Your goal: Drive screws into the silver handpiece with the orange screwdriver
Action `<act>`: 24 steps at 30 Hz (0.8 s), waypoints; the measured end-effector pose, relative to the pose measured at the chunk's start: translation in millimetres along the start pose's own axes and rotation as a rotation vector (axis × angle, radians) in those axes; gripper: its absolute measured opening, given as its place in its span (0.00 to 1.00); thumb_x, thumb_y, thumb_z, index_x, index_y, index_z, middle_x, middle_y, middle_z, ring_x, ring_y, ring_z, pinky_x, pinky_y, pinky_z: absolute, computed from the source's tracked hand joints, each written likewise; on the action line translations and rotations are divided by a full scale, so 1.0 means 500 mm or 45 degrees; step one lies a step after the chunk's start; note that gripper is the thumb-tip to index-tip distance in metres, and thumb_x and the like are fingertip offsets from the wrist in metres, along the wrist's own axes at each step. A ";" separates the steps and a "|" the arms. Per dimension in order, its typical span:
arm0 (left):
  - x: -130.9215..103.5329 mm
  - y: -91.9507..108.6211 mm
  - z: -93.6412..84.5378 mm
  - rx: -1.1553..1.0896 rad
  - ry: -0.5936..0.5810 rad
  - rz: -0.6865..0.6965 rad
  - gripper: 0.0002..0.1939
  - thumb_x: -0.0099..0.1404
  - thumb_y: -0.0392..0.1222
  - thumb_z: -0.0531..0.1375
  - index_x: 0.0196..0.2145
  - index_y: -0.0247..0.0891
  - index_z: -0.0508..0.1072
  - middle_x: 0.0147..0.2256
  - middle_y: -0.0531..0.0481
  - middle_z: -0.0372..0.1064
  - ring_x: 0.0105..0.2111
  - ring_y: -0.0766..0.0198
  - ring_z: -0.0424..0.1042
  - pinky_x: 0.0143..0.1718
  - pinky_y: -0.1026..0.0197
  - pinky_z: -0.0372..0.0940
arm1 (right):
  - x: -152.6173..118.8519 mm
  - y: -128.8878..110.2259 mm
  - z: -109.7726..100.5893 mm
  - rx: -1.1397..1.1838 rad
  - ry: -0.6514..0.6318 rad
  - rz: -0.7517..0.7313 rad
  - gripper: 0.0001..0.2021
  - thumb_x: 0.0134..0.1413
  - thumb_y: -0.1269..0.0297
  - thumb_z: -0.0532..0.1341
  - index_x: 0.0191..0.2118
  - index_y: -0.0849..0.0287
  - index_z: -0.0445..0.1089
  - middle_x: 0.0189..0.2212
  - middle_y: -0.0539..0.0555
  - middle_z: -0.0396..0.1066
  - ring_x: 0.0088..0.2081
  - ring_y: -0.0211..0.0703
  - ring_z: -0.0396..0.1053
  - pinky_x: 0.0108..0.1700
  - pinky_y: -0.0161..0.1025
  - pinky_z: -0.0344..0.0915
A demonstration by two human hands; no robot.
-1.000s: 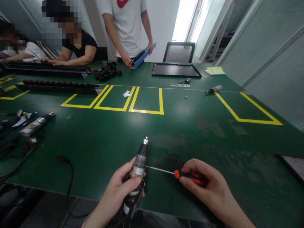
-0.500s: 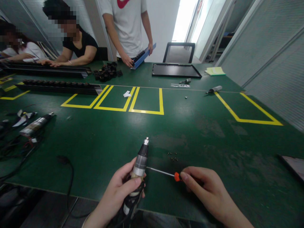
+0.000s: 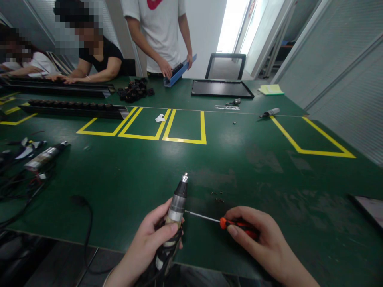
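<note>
My left hand [image 3: 155, 231] is closed around an electric screwdriver [image 3: 178, 199], its metal chuck pointing up and away from me. In my right hand [image 3: 254, 235] is a screwdriver [image 3: 223, 223] with an orange and black handle, held between thumb and fingers. Its thin shaft points left, and the tip meets the side of the electric screwdriver's body; I cannot tell whether it sits in a screw there. A few small screws [image 3: 219, 200] lie on the green table [image 3: 134, 171] just beyond my right hand.
Another electric screwdriver [image 3: 44, 157] lies among cables at the left. Black rails [image 3: 74, 109], a pile of black parts [image 3: 136, 91] and a black tray [image 3: 223, 88] are farther back. Across the table, a person in a white shirt [image 3: 161, 32] holds a blue rail [image 3: 179, 75].
My right fingers have shifted and opened a little around the screwdriver handle, so more of it shows. The left hand stays put. Across the table, the person's hand has moved along the blue rail.
</note>
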State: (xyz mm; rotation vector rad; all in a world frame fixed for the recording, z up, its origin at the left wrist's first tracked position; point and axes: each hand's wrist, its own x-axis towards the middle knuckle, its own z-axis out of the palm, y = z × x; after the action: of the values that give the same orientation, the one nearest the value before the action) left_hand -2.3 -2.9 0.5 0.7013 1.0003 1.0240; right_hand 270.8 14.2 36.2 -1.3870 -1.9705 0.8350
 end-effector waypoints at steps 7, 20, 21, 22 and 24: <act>0.000 -0.004 -0.003 0.009 -0.008 0.014 0.25 0.61 0.42 0.71 0.56 0.42 0.78 0.35 0.47 0.78 0.26 0.59 0.78 0.28 0.60 0.72 | 0.005 0.000 0.004 -0.029 -0.093 0.078 0.21 0.68 0.54 0.56 0.27 0.58 0.78 0.18 0.50 0.71 0.21 0.40 0.67 0.22 0.34 0.60; -0.001 0.005 0.006 0.012 0.027 0.008 0.27 0.59 0.45 0.72 0.56 0.40 0.78 0.34 0.47 0.78 0.25 0.59 0.78 0.27 0.60 0.71 | -0.001 0.005 0.007 -0.023 0.104 0.039 0.04 0.54 0.62 0.67 0.31 0.56 0.76 0.26 0.50 0.77 0.27 0.44 0.75 0.29 0.36 0.70; -0.001 0.005 0.006 0.008 0.020 0.011 0.27 0.59 0.45 0.72 0.56 0.40 0.78 0.34 0.47 0.78 0.25 0.59 0.78 0.27 0.61 0.71 | -0.001 0.005 0.007 -0.031 0.100 0.032 0.04 0.54 0.62 0.67 0.31 0.56 0.76 0.26 0.50 0.77 0.27 0.44 0.75 0.29 0.36 0.69; -0.001 0.005 0.006 0.005 0.016 0.014 0.27 0.59 0.44 0.72 0.56 0.41 0.78 0.34 0.48 0.78 0.25 0.60 0.78 0.27 0.61 0.71 | -0.001 0.005 0.008 -0.039 0.097 0.026 0.04 0.54 0.63 0.68 0.32 0.56 0.75 0.26 0.50 0.76 0.27 0.43 0.74 0.29 0.36 0.69; -0.002 0.004 0.005 0.010 0.010 0.013 0.26 0.60 0.44 0.72 0.56 0.41 0.79 0.34 0.48 0.79 0.25 0.60 0.78 0.27 0.61 0.71 | 0.000 0.005 0.010 -0.042 0.094 0.018 0.03 0.53 0.64 0.68 0.32 0.55 0.75 0.26 0.49 0.76 0.27 0.43 0.74 0.29 0.36 0.70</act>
State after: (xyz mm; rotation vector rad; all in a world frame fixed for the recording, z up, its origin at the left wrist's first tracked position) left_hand -0.8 -3.3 3.5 0.7104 1.0090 1.0330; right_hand 268.5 13.9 30.9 -1.4323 -1.9287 0.7502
